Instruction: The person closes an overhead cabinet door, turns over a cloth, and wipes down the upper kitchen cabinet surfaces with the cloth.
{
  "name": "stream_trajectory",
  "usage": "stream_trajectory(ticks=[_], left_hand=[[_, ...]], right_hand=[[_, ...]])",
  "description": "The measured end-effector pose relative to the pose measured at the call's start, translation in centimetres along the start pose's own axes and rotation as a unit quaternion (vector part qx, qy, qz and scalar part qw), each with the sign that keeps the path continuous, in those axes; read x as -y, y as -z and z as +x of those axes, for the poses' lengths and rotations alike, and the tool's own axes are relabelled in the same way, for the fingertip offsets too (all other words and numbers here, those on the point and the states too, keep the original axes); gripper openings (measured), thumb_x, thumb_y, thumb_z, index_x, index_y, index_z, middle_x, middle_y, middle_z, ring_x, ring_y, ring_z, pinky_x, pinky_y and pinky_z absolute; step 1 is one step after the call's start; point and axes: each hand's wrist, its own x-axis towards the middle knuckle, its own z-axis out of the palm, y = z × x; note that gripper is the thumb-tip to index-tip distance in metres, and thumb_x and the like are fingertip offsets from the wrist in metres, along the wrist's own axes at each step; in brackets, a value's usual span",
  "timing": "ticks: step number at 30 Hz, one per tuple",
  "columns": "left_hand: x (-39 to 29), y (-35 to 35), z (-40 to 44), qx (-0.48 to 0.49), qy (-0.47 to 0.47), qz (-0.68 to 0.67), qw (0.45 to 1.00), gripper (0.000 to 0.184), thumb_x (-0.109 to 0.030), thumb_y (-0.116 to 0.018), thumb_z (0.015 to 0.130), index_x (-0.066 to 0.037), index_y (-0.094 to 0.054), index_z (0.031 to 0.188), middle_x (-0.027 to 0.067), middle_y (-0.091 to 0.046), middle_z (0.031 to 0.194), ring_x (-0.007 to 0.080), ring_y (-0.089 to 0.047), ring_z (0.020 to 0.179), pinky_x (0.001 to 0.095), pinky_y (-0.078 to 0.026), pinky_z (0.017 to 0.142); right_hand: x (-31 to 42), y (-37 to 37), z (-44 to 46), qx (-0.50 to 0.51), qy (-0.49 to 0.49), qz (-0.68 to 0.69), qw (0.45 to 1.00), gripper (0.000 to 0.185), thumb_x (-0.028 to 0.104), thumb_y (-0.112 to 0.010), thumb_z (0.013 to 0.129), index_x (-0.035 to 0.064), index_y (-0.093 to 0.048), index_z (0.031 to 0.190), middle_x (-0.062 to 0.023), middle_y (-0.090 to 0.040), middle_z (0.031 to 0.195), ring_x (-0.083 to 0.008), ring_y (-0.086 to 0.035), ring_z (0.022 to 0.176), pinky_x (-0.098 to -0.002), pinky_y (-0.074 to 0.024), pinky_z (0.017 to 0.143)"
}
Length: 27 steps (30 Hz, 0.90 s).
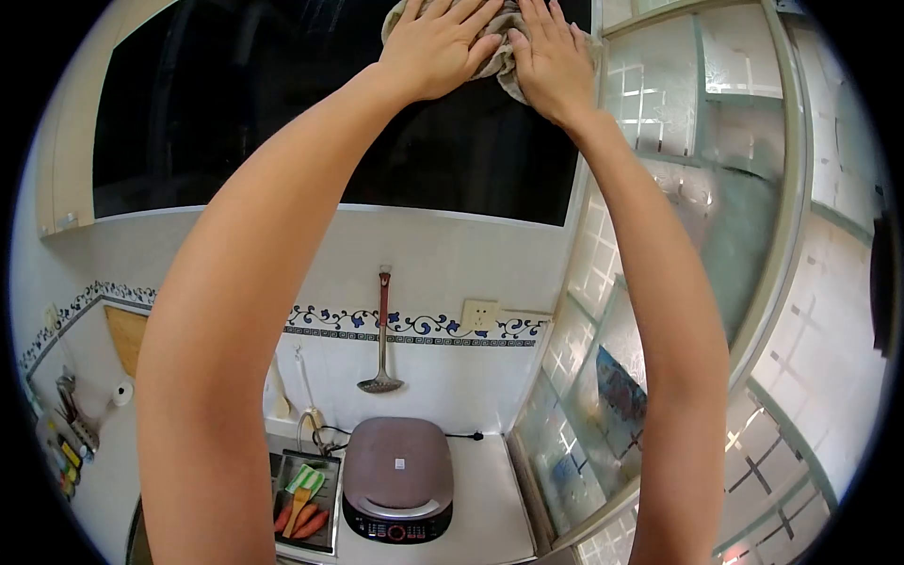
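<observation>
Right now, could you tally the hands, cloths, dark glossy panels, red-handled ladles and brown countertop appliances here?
Hands (left hand, right hand): 2
Cloth: 1
Dark glossy panel: 1
Red-handled ladle: 1
Brown countertop appliance: 1
Total: 6

left hand and right hand on cloth, cloth on overhead panel; below, appliance on table, tray just left of it, ladle behind on far wall, glass partition right

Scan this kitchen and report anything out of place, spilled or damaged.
One minor oddity: a black plug lies loose at the back of the counter, beside the lidded appliance, while the wall socket above has nothing plugged in. No spill or damage shows.
</observation>
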Motion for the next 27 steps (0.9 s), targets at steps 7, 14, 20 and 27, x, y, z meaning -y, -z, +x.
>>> stream_trajectory(ticks=[7,14,20,27], left_hand=[[0.9,-0.9,1.4,-0.020,-0.002,0.010,1.000,0.059,-0.044,-0.037,0.102,-0.009,-0.042,0.149,0.0126,-0.038,0.156,0.0328,-0.031,0.146,0.0508,-0.021,0.118],[1.9,-1.8,3.5,-0.029,0.002,0.016,0.999,0.060,-0.045,-0.038,0.101,-0.008,-0.043,0.148,0.0125,-0.038,0.156,0.0333,-0.032,0.145,0.0512,-0.021,0.118],[2.6,-2.2,4.9,-0.018,0.012,0.012,1.000,0.060,-0.045,-0.037,0.102,-0.008,-0.042,0.148,0.0122,-0.037,0.157,0.0328,-0.031,0.146,0.0520,-0.021,0.118],[3.7,-2.1,6.1,-0.016,0.007,-0.003,1.000,0.059,-0.045,-0.037,0.102,-0.009,-0.044,0.148,0.0118,-0.037,0.157,0.0316,-0.031,0.146,0.0525,-0.021,0.118]], right_hand=[[-1.0,-0.8,1.5,-0.017,0.004,-0.023,1.000,0.057,0.031,-0.042,0.101,0.0037,-0.036,0.150,-0.0155,-0.035,0.157,-0.0336,-0.033,0.144,-0.0484,-0.0264,0.116],[-2.5,-1.4,3.6,-0.031,0.022,-0.028,0.999,0.056,0.032,-0.040,0.101,0.0035,-0.038,0.149,-0.0160,-0.037,0.156,-0.0341,-0.034,0.144,-0.0486,-0.0271,0.116],[-3.1,-1.5,4.9,-0.023,0.017,-0.025,0.999,0.056,0.032,-0.039,0.102,0.0015,-0.037,0.149,-0.0171,-0.038,0.155,-0.0344,-0.034,0.144,-0.0481,-0.0268,0.117],[-3.7,-1.7,6.6,0.011,-0.010,-0.019,1.000,0.059,0.034,-0.037,0.102,0.0008,-0.034,0.150,-0.0187,-0.038,0.154,-0.0352,-0.034,0.143,-0.0481,-0.0250,0.118]])
